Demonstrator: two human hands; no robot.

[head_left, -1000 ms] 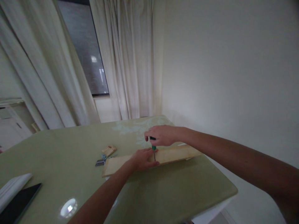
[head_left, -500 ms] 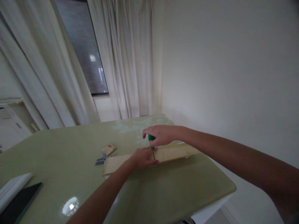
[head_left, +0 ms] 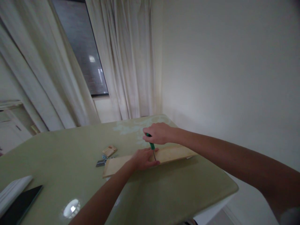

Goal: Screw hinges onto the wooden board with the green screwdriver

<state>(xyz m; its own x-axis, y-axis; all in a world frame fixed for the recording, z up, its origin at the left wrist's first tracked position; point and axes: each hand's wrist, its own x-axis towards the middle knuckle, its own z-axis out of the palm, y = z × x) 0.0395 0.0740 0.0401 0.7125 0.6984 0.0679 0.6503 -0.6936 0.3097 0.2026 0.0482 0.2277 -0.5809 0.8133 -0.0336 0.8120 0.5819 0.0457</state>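
Note:
My right hand (head_left: 159,132) is closed around the top of a screwdriver (head_left: 152,146) with a green handle. Its thin shaft slants down to the light wooden board (head_left: 175,153), where the tip meets the surface; whether a screw sits under it is too small to tell. My left hand (head_left: 142,158) lies across the board with thumb and fingers spread, one on each side of the shaft. Beyond the board's left end rest a small wooden piece (head_left: 109,150), some small metal hardware (head_left: 104,157) and a dark flat piece (head_left: 100,163).
The board lies on a glossy green table (head_left: 70,162). A white bar-like object (head_left: 15,189) and a black flat panel (head_left: 22,203) are at the near left. A wall (head_left: 222,78) rises along the right side; curtains (head_left: 131,62) hang behind.
My right hand has shifted its hold on the screwdriver, and the handle now leans further to the left at its top. My left hand stays in place on the board.

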